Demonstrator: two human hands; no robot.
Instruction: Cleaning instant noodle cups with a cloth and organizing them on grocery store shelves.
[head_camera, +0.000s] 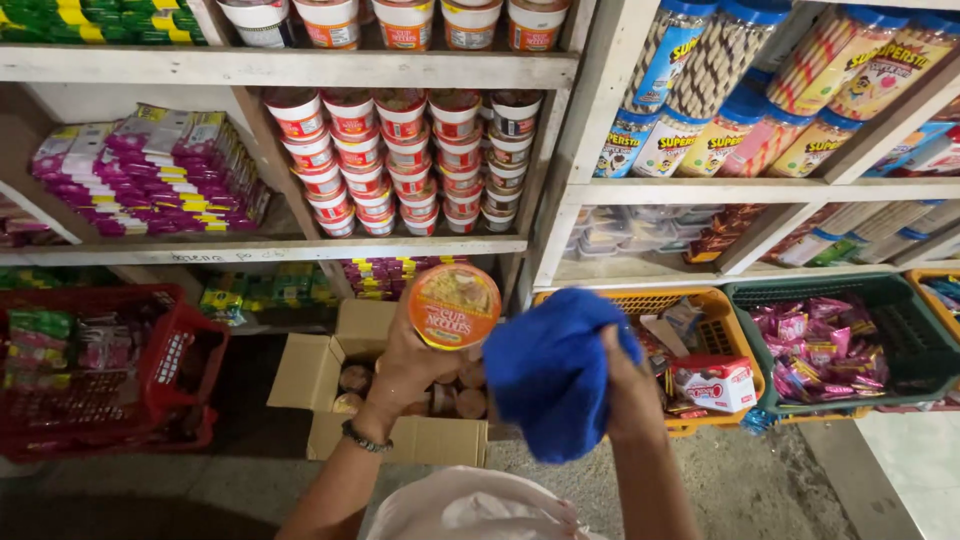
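Note:
My left hand (405, 365) grips a round instant-noodle cup (454, 305) with an orange lid, held lid-up in front of the shelves. A dark bracelet sits on that wrist. Just to the right, my right hand (625, 385) is closed on a bunched blue cloth (550, 370), which nearly touches the cup's right side. Directly below both hands an open cardboard box (322, 372) stands on the floor with more cups inside.
White wooden shelves (300, 247) hold stacked noodle cups (405, 160), purple packets and tall snack jars (720, 90). On the floor stand a red basket (180, 370) at left, an orange basket (735, 330) and a green basket (900, 340) at right. White cloth lies at bottom centre.

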